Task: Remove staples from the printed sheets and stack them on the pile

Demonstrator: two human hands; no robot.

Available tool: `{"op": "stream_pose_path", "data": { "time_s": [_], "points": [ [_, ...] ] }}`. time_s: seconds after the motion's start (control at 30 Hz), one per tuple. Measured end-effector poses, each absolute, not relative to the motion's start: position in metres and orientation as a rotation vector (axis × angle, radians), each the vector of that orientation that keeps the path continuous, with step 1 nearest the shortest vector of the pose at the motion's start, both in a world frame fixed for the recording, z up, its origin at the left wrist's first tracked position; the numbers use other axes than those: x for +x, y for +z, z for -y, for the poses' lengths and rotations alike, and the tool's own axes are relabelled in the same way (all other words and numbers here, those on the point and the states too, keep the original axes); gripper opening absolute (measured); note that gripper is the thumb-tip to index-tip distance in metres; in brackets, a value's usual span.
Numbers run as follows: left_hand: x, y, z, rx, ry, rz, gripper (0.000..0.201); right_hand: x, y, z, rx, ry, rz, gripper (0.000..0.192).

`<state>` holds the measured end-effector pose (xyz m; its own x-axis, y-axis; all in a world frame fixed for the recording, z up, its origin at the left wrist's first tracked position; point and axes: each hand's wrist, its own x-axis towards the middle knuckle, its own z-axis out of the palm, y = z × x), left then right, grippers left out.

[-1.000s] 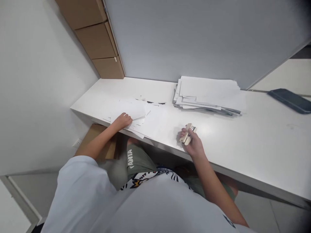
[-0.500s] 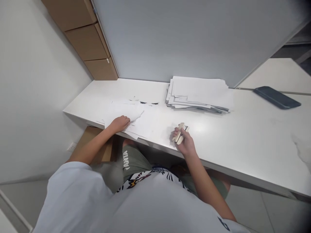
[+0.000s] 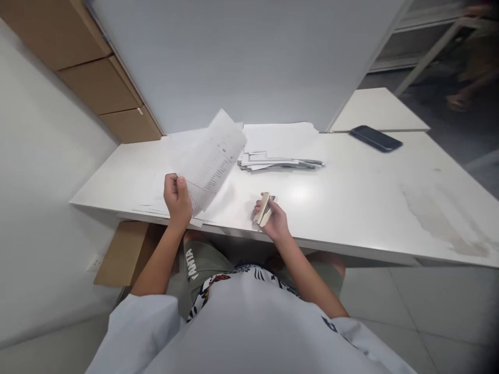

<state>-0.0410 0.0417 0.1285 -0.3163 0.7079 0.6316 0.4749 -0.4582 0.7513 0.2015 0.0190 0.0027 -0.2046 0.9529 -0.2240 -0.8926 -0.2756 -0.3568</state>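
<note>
My left hand (image 3: 177, 196) grips the lower corner of a printed paper sheet (image 3: 212, 156) and holds it tilted up above the white desk (image 3: 351, 182). Loose sheets (image 3: 154, 200) lie flat under it near the desk's front left edge. My right hand (image 3: 275, 221) is closed around a beige stapler (image 3: 264, 209) just over the desk's front edge, a little right of the lifted sheet. A thick stack of papers (image 3: 278, 148) lies further back on the desk against the grey partition.
A dark phone (image 3: 375, 138) lies at the back right of the desk. Brown cardboard boxes (image 3: 97, 83) are stacked at the far left beside the partition (image 3: 249, 57). Another cardboard box (image 3: 122, 252) sits under the desk. A person's blurred limbs (image 3: 468, 57) show at top right.
My left hand has lifted a sheet off the loose pile and raised it. The right hand still holds the stapler. The view has swung up and to the right.
</note>
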Motion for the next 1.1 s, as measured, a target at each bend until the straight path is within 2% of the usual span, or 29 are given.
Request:
{"op": "stream_pose_path", "data": {
  "time_s": [0.1, 0.17, 0.23, 0.4, 0.6, 0.77, 0.9, 1.1],
  "points": [
    [0.004, 0.121, -0.038, 1.189, 1.946, -1.291, 0.043, 0.213, -0.001, 0.003, -0.457, 1.801, 0.181, 0.017],
    [0.026, 0.099, -0.038, 0.891, 1.840, -1.178, 0.044, 0.225, -0.004, 0.023, -0.522, 1.778, 0.208, 0.015],
    [0.042, 0.071, -0.035, 0.701, 1.682, -1.184, 0.047, 0.237, -0.006, 0.043, -0.606, 1.745, 0.260, 0.022],
    [0.065, 0.020, 0.003, 0.556, 1.322, -1.214, 0.047, 0.251, 0.003, 0.074, -0.808, 1.634, 0.344, 0.045],
    [0.074, 0.009, 0.053, 0.584, 1.191, -1.157, 0.045, 0.261, 0.013, 0.091, -0.986, 1.509, 0.372, 0.048],
    [0.067, 0.013, 0.061, 0.757, 1.191, -1.354, 0.050, 0.286, 0.012, 0.093, -1.149, 1.420, 0.332, 0.046],
    [0.054, 0.015, 0.056, 0.876, 1.209, -1.444, 0.050, 0.296, 0.017, 0.078, -1.399, 1.336, 0.504, 0.045],
    [0.007, 0.011, 0.041, 0.880, 1.589, -1.668, 0.047, 0.299, 0.017, 0.034, -1.545, 0.998, 0.579, 0.041]
  ]
}}
